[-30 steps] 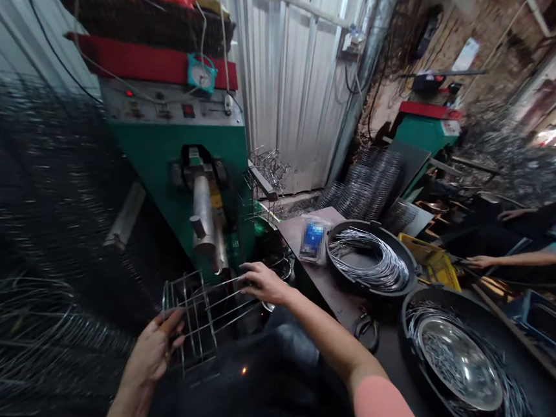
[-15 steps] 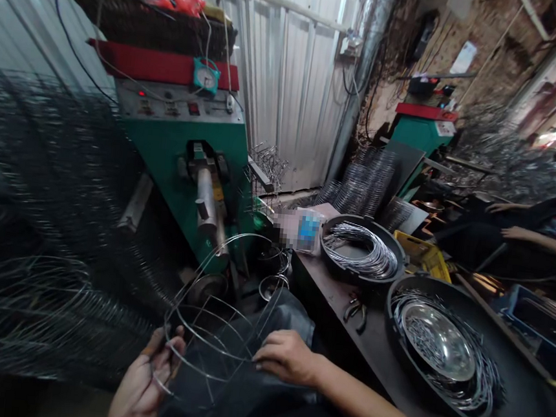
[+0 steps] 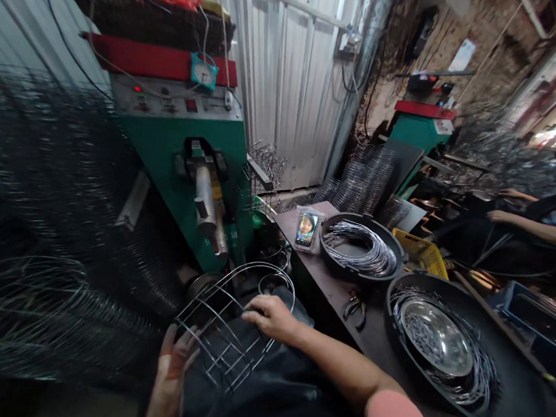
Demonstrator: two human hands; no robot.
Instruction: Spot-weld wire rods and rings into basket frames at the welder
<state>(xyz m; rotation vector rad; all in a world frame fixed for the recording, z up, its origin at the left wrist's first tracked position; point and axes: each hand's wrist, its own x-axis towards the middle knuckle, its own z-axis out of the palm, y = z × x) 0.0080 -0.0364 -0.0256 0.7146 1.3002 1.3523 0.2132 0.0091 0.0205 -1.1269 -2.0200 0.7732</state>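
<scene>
A round wire basket (image 3: 231,347) of shiny metal rods is tilted above the dark apron (image 3: 285,397) on my lap. My right hand (image 3: 272,317) reaches over the basket, its fingers curled and gripping the wires near the middle. My left hand (image 3: 177,362) is at the basket's left side; its fingers are stretched and apart, touching the outer wires. Reddish-brown wrapping or staining shows on the left fingers. Beyond the basket stands a green machine (image 3: 166,153) with a metal electrode arm (image 3: 205,205) pointing down toward it.
On the bench to the right lie a phone (image 3: 306,229), pliers (image 3: 355,311), a black pan of wire rings (image 3: 359,247) and a larger pan (image 3: 509,397) with a steel bowl (image 3: 457,354). Stacked wire racks (image 3: 53,215) crowd the left. A co-worker (image 3: 544,222) sits at far right.
The basket has turned over, so its crossed wires now face me. My left hand shifted right and its fingers straightened; my right hand moved slightly left and up. The phone screen now shows a picture.
</scene>
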